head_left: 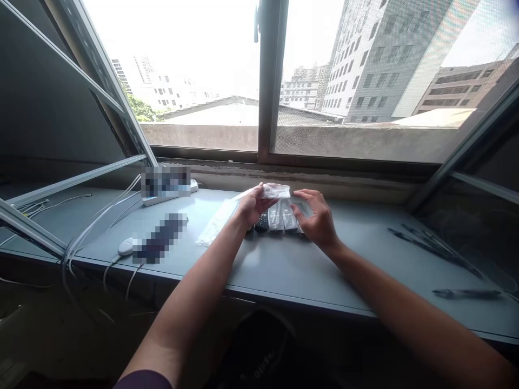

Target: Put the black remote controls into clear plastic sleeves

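Note:
My left hand [250, 205] is closed on a clear plastic packet [276, 190], raised above the desk and pinched between thumb and fingers. What lies inside the packet I cannot make out. Just right of its end, my right hand [319, 220] is open, thumb and fingers apart with a gap between them. Beneath both hands stands a row of remote controls: a bare black remote [262, 221] and, beside it, a remote in clear wrap [276, 218] and another wrapped remote [289, 218]. The right hand partly hides the row's end. Crumpled clear plastic bags [218, 222] lie by my left forearm.
On the grey desk [279, 270], a white power strip [170, 193] and blurred-out items sit left, with a white plug [125, 247] and loose cables [87, 237]. Pens [466, 294] and dark thin items lie right. Metal frames flank the desk; a window [194, 81] is behind.

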The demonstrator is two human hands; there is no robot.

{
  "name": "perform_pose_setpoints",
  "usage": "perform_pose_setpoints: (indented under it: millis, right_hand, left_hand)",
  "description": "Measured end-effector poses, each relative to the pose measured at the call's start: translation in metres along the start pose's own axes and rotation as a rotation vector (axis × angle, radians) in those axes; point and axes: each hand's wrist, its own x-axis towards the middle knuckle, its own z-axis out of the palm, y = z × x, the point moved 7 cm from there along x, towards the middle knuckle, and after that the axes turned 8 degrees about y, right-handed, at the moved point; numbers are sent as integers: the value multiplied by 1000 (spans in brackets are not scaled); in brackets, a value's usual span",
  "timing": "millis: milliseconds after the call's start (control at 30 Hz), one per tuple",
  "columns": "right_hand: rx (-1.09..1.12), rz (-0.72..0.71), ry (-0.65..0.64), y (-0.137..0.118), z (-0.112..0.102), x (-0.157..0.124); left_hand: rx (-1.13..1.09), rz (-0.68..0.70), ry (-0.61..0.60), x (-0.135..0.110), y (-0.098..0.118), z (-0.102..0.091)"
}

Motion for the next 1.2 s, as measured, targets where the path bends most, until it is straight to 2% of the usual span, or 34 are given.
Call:
perform_pose_setpoints:
  millis: [100,300,633,933,1200]
  right_hand:
    - [37,-37,-29,-1,5,-2]
    - [82,-140,-72,-6,12,-8]
    - [99,-23,8,1,4,-6]
    - [81,-82,-47,-3,8,-7]
    - [100,-80,-115,0,15,-10]
  left_hand:
    - [-60,-30,43,1,-2,-2]
    - [-32,-98,4,-2,-10,4]
    - [-48,-64,122,3,-6,-7]
    - [-9,-65,136,0,-7,-5]
    - [86,-65,77,-5,-9,-1]
